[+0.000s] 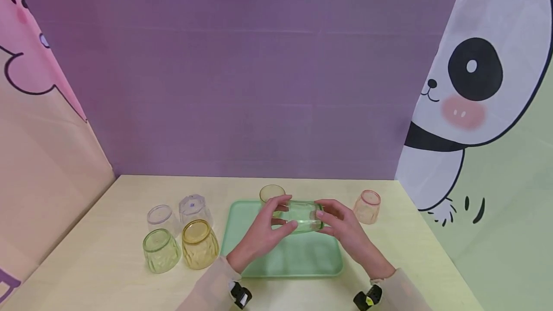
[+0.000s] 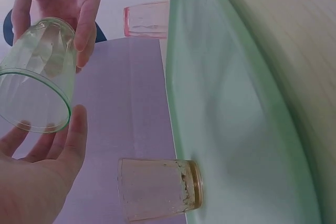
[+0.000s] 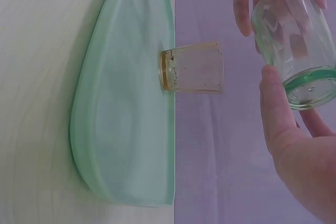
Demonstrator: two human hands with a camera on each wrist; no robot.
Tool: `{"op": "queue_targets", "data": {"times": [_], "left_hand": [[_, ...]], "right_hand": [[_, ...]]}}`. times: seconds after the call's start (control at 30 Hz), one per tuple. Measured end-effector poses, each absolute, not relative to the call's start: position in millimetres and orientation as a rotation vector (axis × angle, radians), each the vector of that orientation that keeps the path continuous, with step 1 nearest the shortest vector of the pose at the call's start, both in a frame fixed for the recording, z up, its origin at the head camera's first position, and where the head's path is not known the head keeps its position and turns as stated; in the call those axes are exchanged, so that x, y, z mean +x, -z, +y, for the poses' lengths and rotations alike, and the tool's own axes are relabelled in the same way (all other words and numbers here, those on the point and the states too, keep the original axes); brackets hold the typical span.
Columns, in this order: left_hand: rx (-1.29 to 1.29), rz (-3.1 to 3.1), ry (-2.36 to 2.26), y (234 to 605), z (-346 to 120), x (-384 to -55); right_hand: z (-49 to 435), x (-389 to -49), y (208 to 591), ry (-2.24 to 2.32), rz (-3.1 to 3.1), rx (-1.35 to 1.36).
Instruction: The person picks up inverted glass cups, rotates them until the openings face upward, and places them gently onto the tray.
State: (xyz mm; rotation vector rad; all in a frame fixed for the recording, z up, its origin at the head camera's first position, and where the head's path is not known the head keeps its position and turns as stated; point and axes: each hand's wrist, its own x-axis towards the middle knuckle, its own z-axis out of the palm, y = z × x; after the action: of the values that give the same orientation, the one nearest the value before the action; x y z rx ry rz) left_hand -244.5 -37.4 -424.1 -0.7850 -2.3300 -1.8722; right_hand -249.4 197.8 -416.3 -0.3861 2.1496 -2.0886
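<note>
Above the light green tray point(image 1: 294, 258), a pale green glass point(image 1: 304, 216) is held on its side between both hands. My left hand point(image 1: 264, 234) holds its open-mouth end, with thumb and fingers around the rim. At the thick-bottomed end, my right hand point(image 1: 347, 234) grips with thumb in front and fingers behind. The left wrist view shows the glass's mouth point(image 2: 37, 100); the right wrist view shows its thick green base point(image 3: 312, 87). A yellowish glass point(image 3: 193, 69) stands upright at the tray's back, partly hidden by my left hand in the head view.
Left of the tray, a green glass point(image 1: 162, 252), a yellow glass point(image 1: 200, 246), a clear glass point(image 1: 162, 220) and a pale purple glass point(image 1: 196, 209) stand upside down in a cluster. An upside-down pink glass point(image 1: 367, 208) stands at the right. A purple wall point(image 1: 259, 85) backs the table.
</note>
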Motion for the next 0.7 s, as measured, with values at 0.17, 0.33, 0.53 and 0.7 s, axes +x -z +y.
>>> {"op": "queue_targets", "data": {"times": [0.17, 0.33, 0.53, 0.7], "left_hand": [[-0.777, -2.321, 1.853, 423.8, -35.7, -245.1], [-0.772, -2.317, 1.822, 423.2, -34.8, -246.2], [-0.788, -2.327, 1.79, 419.7, -33.7, -248.1], [-0.805, -2.359, 1.719, 416.1, -32.2, -248.9]], "right_hand": [[199.5, -250.8, 416.0, 2.061, 2.164, -0.429], [202.6, -252.7, 415.3, 1.973, 2.215, -0.472], [209.3, -253.9, 414.1, 1.848, 2.32, -0.522], [214.0, -255.5, 412.8, 1.813, 2.369, -0.544]]}}
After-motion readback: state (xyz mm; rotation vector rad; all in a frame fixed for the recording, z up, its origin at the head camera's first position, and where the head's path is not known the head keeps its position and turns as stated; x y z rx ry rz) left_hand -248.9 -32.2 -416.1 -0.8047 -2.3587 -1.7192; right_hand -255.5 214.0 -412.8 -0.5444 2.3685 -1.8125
